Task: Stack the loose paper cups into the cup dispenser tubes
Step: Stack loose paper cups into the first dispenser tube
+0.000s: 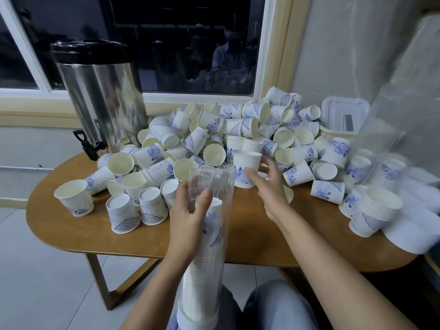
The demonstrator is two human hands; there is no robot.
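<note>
My left hand grips a clear plastic dispenser tube that stands tilted over my lap, its open mouth up near the table's front edge. A stack of nested cups fills its lower part. Just right of the tube's mouth, my right hand holds an upright white paper cup with blue flower print, fingers curled round its side. A big heap of loose paper cups covers the wooden table behind both hands.
A steel drinks urn with a black tap stands at the back left. A nested cup stack and clear plastic sleeves lie at the right. A white lidded box sits by the wall.
</note>
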